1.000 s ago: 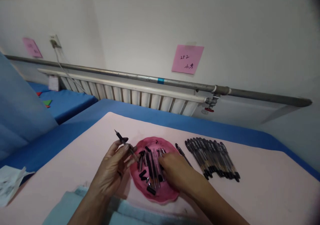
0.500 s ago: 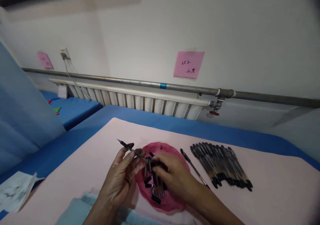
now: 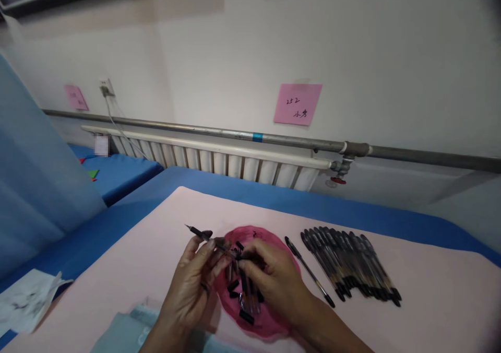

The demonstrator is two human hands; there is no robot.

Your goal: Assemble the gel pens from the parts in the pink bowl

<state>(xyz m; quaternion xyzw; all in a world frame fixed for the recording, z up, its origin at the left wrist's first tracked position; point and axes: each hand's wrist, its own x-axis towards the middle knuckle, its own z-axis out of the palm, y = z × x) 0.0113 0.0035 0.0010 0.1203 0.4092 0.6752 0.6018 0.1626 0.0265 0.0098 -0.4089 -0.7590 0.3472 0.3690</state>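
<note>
My left hand [image 3: 191, 285] is closed round an uncapped pen [image 3: 201, 233], whose bare tip points up and to the left. At the pen's rear end, the fingers of my right hand [image 3: 270, 274] are pinched together; a small dark piece there is mostly hidden by the fingertips. Both hands are over the left and middle of a pink scalloped dish [image 3: 266, 335]. Inside it lie clear pen barrels [image 3: 250, 298] and several short black pen parts [image 3: 246, 317], partly covered by my right hand.
One capped pen [image 3: 309, 270] lies right of the dish, beside a row of several capped pens [image 3: 352, 261]. Pink sheeting [image 3: 430, 290] covers the blue table [image 3: 313, 201]. Light-blue cloth [image 3: 129, 329] lies at the near edge, a white paper [image 3: 27, 301] at left. A radiator [image 3: 219, 160] stands behind.
The view has shifted slightly, so everything sits a little lower and further right. Both hands stay at the pen in nearly the same pose, with its rear end still at my right fingertips.
</note>
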